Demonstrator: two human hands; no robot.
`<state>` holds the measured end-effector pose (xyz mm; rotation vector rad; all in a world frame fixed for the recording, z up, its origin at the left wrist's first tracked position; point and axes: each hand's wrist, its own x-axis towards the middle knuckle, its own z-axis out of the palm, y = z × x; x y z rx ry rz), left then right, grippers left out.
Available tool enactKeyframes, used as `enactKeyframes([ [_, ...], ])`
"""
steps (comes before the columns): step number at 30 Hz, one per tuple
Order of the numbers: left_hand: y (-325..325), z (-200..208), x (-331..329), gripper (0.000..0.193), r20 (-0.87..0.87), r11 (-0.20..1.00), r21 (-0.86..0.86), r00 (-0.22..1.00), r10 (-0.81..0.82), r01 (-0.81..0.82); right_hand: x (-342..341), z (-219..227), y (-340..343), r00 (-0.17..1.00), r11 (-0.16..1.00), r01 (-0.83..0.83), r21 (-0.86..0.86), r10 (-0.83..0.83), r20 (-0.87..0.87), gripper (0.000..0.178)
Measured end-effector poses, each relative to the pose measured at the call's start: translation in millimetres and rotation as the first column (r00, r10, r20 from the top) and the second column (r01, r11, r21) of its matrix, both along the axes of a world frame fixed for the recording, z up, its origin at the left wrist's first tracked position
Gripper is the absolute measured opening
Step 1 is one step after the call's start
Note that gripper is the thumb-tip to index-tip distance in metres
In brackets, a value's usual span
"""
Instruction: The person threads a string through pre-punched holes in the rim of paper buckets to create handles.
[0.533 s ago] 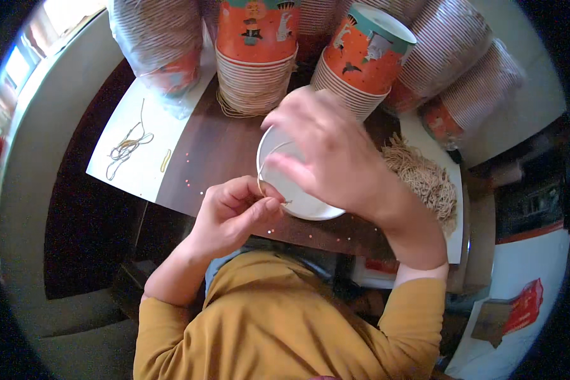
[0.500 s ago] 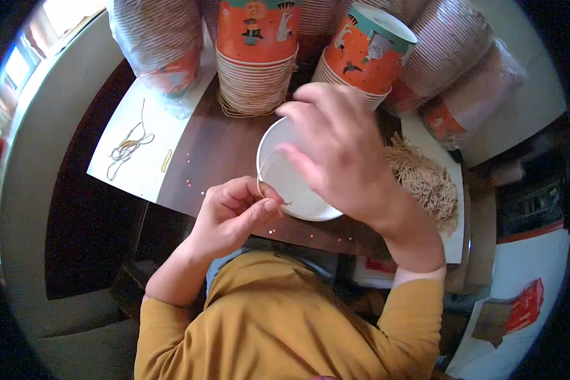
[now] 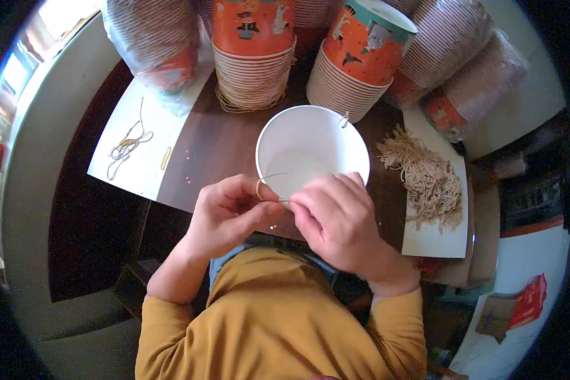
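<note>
A white-lined paper bucket (image 3: 275, 142) stands in front of me with its open mouth up. Near its far right rim a short loop of cord (image 3: 344, 120) passes through the wall. At the near rim my left hand (image 3: 231, 206) pinches a thin beige cord (image 3: 272, 175), whose loose end arcs over the bucket's mouth. My right hand (image 3: 339, 218) is closed beside it, fingertips together on the cord where it stretches between both hands. The right fingertips partly hide the cord and the near rim.
Orange patterned buckets stand in a nested stack (image 3: 253, 73) and a second stack (image 3: 351, 76) at the back. Plastic-wrapped stacks (image 3: 152, 38) flank them. A cord bundle (image 3: 427, 183) lies right; a tangled cord (image 3: 128, 149) lies left on white board. Small dots (image 3: 187, 166) dot the brown table.
My right hand has come down from above the bucket to the near rim, beside my left hand, and now grips the cord. The bucket's mouth and its far loop are uncovered.
</note>
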<state>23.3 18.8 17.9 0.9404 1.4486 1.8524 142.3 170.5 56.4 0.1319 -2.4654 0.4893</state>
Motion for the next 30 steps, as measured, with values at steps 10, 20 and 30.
enactKeyframes([
  [10,-5.3,-21.1,19.6,0.019,-0.797,0.88,0.211,0.447,0.407,-0.426,15.0,-51.5,-43.9,0.964,0.965,0.226,-0.132,-0.241,-0.112,0.019],
  [20,-4.4,-44.8,23.5,0.008,0.418,0.952,0.089,0.879,0.231,-0.292,-19.6,-86.2,-41.9,0.99,0.875,0.082,-0.478,-0.129,-0.066,0.022],
  [30,-13.8,-45.0,20.4,0.009,0.217,0.905,0.056,0.889,0.402,-0.423,-30.7,-71.9,-43.4,0.963,-0.119,-0.071,-0.99,0.25,-0.099,0.017],
])
